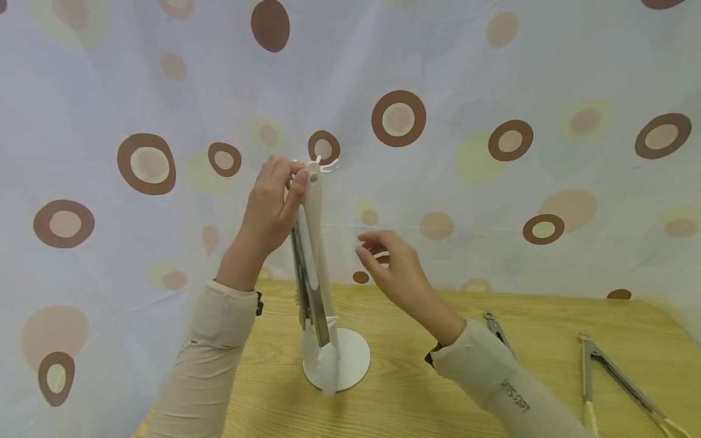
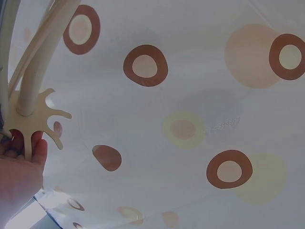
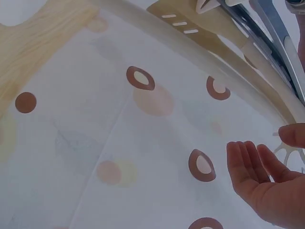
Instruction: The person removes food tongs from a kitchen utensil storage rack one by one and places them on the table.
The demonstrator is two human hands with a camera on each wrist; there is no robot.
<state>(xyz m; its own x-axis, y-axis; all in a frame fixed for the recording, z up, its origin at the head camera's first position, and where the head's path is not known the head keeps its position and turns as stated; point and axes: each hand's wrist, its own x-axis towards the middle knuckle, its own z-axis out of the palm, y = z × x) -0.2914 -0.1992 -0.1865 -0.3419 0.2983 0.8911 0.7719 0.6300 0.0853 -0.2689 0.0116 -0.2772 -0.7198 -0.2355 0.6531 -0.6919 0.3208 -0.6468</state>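
A cream utensil stand (image 1: 358, 359) with a round base and a hooked top (image 2: 33, 121) stands on the table. My left hand (image 1: 268, 198) is at the top of the stand, thumb and fingers pinching the upper end of steel tongs (image 1: 322, 319) beside the hooks. The tongs hang down along the pole, their pale tips low over the base. In the right wrist view, a slotted turner (image 3: 200, 28) also hangs on the stand. To the right of the pole, my right hand (image 1: 397, 264) is in the air with loosely bent fingers, holding nothing.
On the wooden table (image 1: 416, 395), small grey tongs (image 1: 497, 331) lie partly behind the right sleeve. Spread tongs (image 1: 619, 374) with cream ends lie farther right. A patterned curtain (image 1: 449, 79) hangs behind the table.
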